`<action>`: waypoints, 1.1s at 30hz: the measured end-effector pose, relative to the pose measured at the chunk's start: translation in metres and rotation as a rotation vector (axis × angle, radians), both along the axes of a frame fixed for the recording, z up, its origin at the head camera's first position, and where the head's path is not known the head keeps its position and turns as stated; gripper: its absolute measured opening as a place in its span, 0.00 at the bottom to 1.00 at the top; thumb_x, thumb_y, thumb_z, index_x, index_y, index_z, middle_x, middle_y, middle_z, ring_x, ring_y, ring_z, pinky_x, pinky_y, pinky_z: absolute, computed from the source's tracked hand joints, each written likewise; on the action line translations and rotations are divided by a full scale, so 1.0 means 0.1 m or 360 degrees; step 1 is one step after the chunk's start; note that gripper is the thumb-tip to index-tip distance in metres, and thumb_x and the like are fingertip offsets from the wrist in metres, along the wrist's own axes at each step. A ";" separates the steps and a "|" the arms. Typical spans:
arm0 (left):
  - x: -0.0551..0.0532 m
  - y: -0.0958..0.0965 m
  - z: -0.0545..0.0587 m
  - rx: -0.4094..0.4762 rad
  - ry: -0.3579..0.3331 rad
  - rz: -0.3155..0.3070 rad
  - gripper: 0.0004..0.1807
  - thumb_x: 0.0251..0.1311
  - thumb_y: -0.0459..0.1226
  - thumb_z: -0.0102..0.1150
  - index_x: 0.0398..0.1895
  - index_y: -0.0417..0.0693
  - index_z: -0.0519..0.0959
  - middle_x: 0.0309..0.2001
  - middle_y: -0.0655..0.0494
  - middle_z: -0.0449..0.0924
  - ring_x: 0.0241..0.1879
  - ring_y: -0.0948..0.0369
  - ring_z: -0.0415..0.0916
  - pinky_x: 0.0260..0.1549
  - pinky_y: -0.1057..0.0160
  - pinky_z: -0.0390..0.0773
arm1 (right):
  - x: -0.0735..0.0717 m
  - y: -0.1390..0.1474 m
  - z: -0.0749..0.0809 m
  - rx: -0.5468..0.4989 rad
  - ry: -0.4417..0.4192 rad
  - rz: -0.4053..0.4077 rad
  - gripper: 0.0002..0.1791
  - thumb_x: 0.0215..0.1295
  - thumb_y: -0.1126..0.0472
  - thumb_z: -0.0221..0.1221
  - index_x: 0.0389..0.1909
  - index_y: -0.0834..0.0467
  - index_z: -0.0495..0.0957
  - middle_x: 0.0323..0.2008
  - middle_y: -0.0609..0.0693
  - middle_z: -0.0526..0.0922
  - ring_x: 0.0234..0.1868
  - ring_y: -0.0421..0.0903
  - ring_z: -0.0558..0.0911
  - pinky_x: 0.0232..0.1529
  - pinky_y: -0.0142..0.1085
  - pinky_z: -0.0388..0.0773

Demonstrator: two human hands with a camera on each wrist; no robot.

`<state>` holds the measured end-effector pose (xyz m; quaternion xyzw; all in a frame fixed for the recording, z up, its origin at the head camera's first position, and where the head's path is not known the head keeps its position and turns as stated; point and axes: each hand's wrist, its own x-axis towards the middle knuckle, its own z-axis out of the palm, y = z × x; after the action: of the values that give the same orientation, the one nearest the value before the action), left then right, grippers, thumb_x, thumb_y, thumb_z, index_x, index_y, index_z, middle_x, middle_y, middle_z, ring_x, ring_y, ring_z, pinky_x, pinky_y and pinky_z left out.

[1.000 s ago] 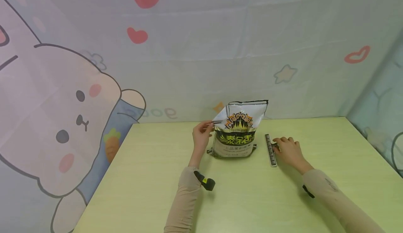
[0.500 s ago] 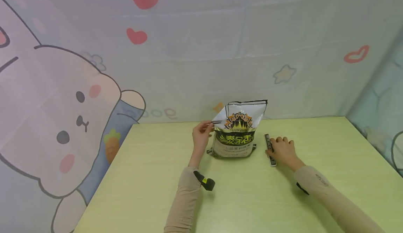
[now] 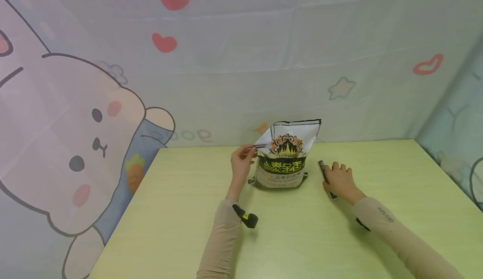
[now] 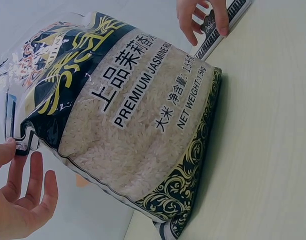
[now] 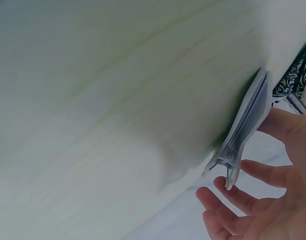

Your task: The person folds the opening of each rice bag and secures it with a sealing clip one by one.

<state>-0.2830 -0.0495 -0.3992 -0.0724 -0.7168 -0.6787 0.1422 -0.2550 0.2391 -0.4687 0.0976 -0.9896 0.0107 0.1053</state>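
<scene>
An upright clear-windowed bag of rice (image 3: 283, 174), with a white and black printed top, stands on the table. My left hand (image 3: 241, 164) pinches the upper left edge of the bag between thumb and forefinger, the other fingers loosely bent in the left wrist view. To the right of the bag, my right hand (image 3: 341, 182) grips a long bag clip (image 5: 248, 117) printed with piano keys. Thumb and fingers are on the clip's two sides near its spring handle. From the head, the hand covers the clip's middle; its far end (image 3: 321, 166) shows.
The pale yellow-green table (image 3: 170, 228) reaches back to a cloth backdrop (image 3: 241, 82) with a cartoon rabbit and hearts. A black wrist camera (image 3: 247, 219) is strapped at the left sleeve.
My right hand has moved left onto the bag clip and taken hold of it; the clip has turned slightly, its near end swinging right. Left hand and rice bag stay put.
</scene>
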 end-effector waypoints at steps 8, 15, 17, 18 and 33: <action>-0.05 0.01 -0.04 0.0016 -0.0015 0.0007 0.10 0.56 0.32 0.55 0.39 0.34 0.78 0.35 0.34 0.79 0.33 0.45 0.79 0.33 0.49 0.80 | 0.03 0.04 0.02 0.0079 0.0050 0.0061 0.22 0.50 0.58 0.63 0.44 0.65 0.71 0.33 0.64 0.71 0.24 0.57 0.69 0.22 0.45 0.65; -0.02 0.01 0.00 0.0006 -0.0027 0.0003 0.10 0.57 0.32 0.55 0.39 0.34 0.78 0.36 0.34 0.79 0.34 0.45 0.79 0.35 0.47 0.80 | 0.07 0.05 0.01 0.0119 0.0088 0.0149 0.22 0.52 0.61 0.61 0.48 0.63 0.70 0.35 0.63 0.71 0.24 0.54 0.69 0.22 0.42 0.64; -0.03 0.01 -0.01 0.0009 -0.0031 0.0004 0.10 0.57 0.32 0.55 0.39 0.33 0.78 0.36 0.34 0.79 0.34 0.46 0.79 0.35 0.47 0.79 | 0.07 0.06 -0.02 0.0128 0.0140 0.0192 0.21 0.52 0.62 0.61 0.48 0.62 0.70 0.34 0.62 0.71 0.24 0.53 0.68 0.22 0.41 0.63; -0.03 0.01 -0.01 0.0009 -0.0030 0.0006 0.10 0.57 0.32 0.55 0.39 0.33 0.78 0.36 0.34 0.79 0.34 0.46 0.79 0.35 0.47 0.79 | 0.07 0.07 -0.03 0.0130 0.0176 0.0215 0.20 0.52 0.63 0.61 0.47 0.62 0.71 0.34 0.62 0.71 0.24 0.53 0.69 0.22 0.41 0.63; -0.21 0.00 -0.25 0.0010 0.0004 0.0055 0.11 0.56 0.36 0.57 0.38 0.38 0.80 0.34 0.39 0.80 0.25 0.69 0.76 0.23 0.70 0.79 | 0.13 0.18 -0.11 0.0146 0.0623 0.0503 0.22 0.42 0.70 0.64 0.42 0.58 0.71 0.29 0.58 0.70 0.22 0.51 0.67 0.18 0.38 0.63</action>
<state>-0.3038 -0.0492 -0.4241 -0.0603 -0.7157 -0.6782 0.1551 -0.2420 0.2576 -0.4798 0.2559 -0.9222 -0.0370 0.2874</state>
